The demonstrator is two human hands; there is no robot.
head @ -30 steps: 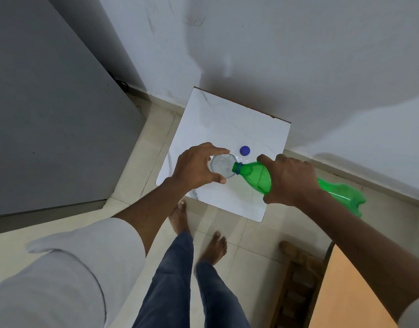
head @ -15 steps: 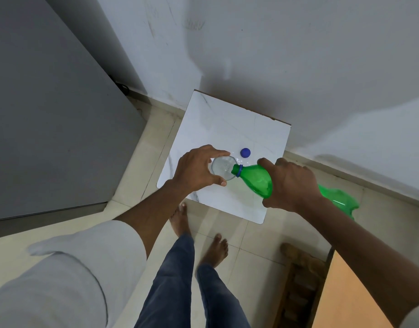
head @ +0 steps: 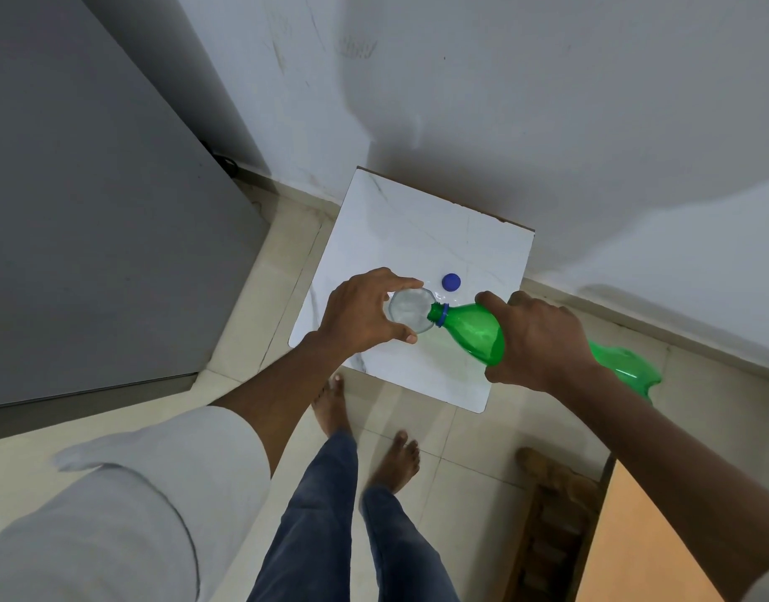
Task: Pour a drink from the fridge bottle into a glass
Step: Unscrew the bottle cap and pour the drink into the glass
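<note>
Pour step is in hand. Right hand (head: pixel 534 341) is wrapped round the green bottle (head: pixel 474 332) at mid-body, fingers clamped on it, bottle tipped nearly flat with its base out to the right and its open mouth sitting over the rim of the glass (head: pixel 409 312). Left hand (head: pixel 365 315) steadies the glass — thumb and fingers curled round its wall, closed on it. Glass is over the near-left part of the white table (head: pixel 439 236); can't tell whether it rests on the top or is lifted off it. Blue cap (head: pixel 451 281) lies on the table just beyond the glass, so the bottle is already open.

Stream isn't visible and the fill level can't be read from above; the glass looks pale, maybe partly full.

Next, as I judge it: keep the mouth inside the rim, hold the tilt steady, then roll the bottle upright before the glass brims. Risk is a glug and a splash onto the table. After that — cap on.
</note>
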